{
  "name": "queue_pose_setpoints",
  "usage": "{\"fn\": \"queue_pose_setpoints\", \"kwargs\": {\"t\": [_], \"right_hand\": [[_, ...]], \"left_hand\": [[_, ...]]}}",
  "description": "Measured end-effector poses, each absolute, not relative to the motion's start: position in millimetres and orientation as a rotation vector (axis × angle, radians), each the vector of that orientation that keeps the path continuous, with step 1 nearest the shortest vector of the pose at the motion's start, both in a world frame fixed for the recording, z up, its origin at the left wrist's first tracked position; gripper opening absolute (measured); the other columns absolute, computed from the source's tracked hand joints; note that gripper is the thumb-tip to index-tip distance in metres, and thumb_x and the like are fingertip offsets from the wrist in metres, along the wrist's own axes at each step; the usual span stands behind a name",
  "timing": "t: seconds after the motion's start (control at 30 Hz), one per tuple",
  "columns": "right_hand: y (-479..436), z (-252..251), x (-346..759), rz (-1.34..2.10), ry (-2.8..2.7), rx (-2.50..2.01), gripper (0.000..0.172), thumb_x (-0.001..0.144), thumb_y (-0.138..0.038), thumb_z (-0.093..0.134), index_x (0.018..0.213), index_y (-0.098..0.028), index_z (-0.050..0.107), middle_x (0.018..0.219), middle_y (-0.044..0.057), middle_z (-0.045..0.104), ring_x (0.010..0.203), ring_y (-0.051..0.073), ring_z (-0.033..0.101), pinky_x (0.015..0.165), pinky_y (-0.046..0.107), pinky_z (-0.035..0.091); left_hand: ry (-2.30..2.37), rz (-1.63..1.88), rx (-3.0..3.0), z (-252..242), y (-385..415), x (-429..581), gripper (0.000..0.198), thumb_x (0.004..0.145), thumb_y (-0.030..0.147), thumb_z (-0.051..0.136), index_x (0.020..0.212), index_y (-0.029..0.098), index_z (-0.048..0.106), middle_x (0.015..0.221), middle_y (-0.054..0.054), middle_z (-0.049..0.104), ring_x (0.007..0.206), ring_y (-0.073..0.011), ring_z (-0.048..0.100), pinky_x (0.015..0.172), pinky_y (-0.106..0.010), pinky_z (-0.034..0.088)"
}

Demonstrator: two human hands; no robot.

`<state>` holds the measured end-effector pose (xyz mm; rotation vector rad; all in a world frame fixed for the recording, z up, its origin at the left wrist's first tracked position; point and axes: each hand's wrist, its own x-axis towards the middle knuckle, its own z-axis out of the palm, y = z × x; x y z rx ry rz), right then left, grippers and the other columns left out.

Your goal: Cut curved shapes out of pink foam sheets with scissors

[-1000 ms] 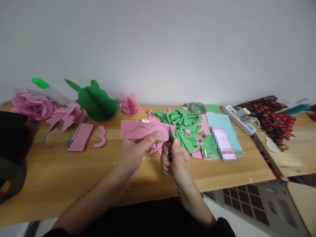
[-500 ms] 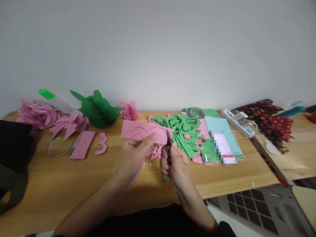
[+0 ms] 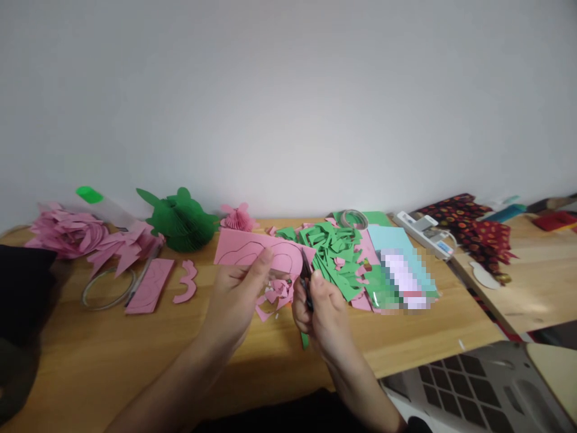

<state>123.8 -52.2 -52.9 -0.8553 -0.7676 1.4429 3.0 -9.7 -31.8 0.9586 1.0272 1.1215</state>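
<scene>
Between thumb and fingers, my left hand (image 3: 238, 294) pinches a pink paper strip (image 3: 238, 243) with curved outlines drawn on it. My right hand (image 3: 322, 304) is closed round dark scissors (image 3: 306, 267), whose blades meet the strip's right end. Under and beyond both hands lies a heap of green paper scraps (image 3: 336, 255) mixed with pink scraps (image 3: 279, 290). To the left rest another marked pink piece (image 3: 150, 287) and a wavy pink cutout (image 3: 185, 282). How far the blades are apart is hard to make out.
Along the wall stand a green honeycomb paper shape (image 3: 183, 222), a smaller pink one (image 3: 238, 218) and folded pink paper (image 3: 67, 231). A tape roll (image 3: 354, 220), light blue paper (image 3: 392, 237), a power strip (image 3: 426, 234) and patterned dark fabric (image 3: 464, 219) lie to the right.
The view has tilted up slightly, so the table appears lower. My left hand and the strip have shifted slightly left; the scissors stay at the strip's right end.
</scene>
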Motion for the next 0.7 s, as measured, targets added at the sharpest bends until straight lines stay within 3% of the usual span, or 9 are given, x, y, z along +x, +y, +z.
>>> {"fn": "queue_pose_setpoints", "kwargs": {"t": [0.3, 0.7], "right_hand": [[-51.8, -46.8, 121.5, 1.464, -0.820, -0.915, 0.049, 0.087, -0.062, 0.055, 0.064, -0.019, 0.047, 0.044, -0.011, 0.030, 0.037, 0.004, 0.016, 0.033, 0.016, 0.014], [-51.0, -39.2, 120.7, 1.501, -0.799, -1.023, 0.051, 0.083, -0.067, 0.055, 0.064, -0.019, 0.048, 0.044, -0.011, 0.028, 0.036, 0.004, 0.013, 0.032, 0.016, 0.013]], "left_hand": [[0.928, 1.109, 0.942, -25.5, -3.1, -8.8, 0.029, 0.079, 0.043, 0.070, 0.069, 0.017, 0.078, 0.068, -0.005, 0.076, 0.062, -0.0182, 0.069, 0.064, -0.029, 0.055], [0.935, 1.073, 0.988, -18.0, -0.3, -12.6, 0.022, 0.084, 0.030, 0.066, 0.072, 0.015, 0.077, 0.069, -0.004, 0.077, 0.063, -0.0165, 0.070, 0.071, -0.030, 0.058]]}}
